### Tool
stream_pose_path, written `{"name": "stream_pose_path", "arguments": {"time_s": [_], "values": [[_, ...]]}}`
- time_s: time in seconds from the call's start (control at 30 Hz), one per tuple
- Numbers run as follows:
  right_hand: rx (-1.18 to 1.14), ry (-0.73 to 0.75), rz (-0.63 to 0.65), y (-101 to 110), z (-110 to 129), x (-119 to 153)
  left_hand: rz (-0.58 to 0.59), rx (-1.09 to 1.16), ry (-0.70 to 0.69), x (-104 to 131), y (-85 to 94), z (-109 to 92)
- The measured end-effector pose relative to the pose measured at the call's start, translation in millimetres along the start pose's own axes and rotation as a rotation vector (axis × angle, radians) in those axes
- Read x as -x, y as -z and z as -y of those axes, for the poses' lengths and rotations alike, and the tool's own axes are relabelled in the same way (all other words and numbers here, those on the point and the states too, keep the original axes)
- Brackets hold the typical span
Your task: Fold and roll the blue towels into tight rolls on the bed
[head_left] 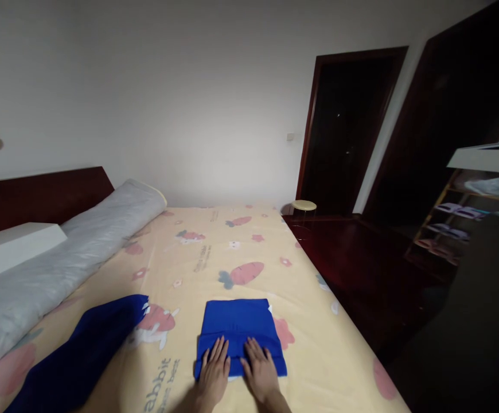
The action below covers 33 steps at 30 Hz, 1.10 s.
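A blue cloth [237, 316], folded into a rough square, lies flat on the patterned bed sheet [310, 321]. My left hand [215, 367] rests palm down on the left part of its near edge, fingers stretched out. Beside it, my right hand [258, 367] lies flat on the right part with its fingers spread. A small white tag shows at the cloth's right edge. Farther left, a second blue cloth [81, 355] lies loose and unfolded on the sheet, touched by neither hand.
A long grey bolster [103, 229] and a white box [17, 244] lie by the dark headboard [43, 192]. Past the bed's right edge stand a round stool [304, 205], a dark door [353, 132] and a shoe rack [447, 209].
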State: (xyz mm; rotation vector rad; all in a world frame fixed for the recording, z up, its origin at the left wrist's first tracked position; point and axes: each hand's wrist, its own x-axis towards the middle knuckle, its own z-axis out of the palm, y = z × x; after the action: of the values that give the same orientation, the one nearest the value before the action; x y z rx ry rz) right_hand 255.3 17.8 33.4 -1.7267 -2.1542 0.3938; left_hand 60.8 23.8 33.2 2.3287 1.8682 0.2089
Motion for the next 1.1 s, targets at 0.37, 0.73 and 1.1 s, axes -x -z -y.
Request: {"name": "stream_pose_path", "arguments": {"time_s": [0.37, 0.73, 1.1], "values": [[0.112, -0.366, -0.214, 22.0, -65.8, 5.1, 0.013, -0.055, 0.149, 10.4, 12.8, 6.5], [0.048, -0.516, -0.111, 45.7, -72.8, -43.9, 0.153, -0.026, 0.165, 7.8, 24.4, 4.9], [0.084, -0.381, -0.275, 50.7, -70.3, -35.8, -0.007, -0.048, 0.061, 6.9, 3.6, 23.7]]}}
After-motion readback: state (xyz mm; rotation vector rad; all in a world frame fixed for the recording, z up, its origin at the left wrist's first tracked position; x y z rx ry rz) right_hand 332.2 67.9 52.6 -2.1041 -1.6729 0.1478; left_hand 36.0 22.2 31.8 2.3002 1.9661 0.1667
